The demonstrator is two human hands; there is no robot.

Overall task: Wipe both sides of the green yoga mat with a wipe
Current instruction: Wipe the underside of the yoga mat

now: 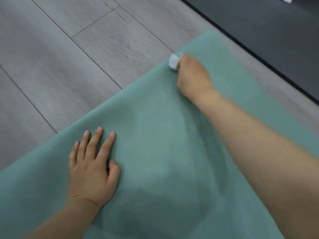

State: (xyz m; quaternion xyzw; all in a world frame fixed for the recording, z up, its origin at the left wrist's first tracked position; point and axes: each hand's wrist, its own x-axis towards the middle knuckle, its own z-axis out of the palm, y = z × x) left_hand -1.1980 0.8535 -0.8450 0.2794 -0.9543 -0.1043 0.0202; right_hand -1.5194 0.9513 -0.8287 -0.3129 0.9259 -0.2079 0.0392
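Wiping: the right hand (191, 75) grips a balled white wipe (174, 62), fingers curled round it, pressing it to the green yoga mat (155, 135) at its far left edge, near the far corner.
Bracing: the left hand (93, 168) lies flat, fingers spread, holding nothing, on the mat near its left edge.
Mat: spread on the grey wood floor (69, 57), ribbed side up; a dark mat (267, 23) lies beyond.
Doing it well: I'd run overlapping strokes edge to edge, keep the left palm pinning the mat so it won't creep, and cover the corner.
Remaining: the underside, by my guess.
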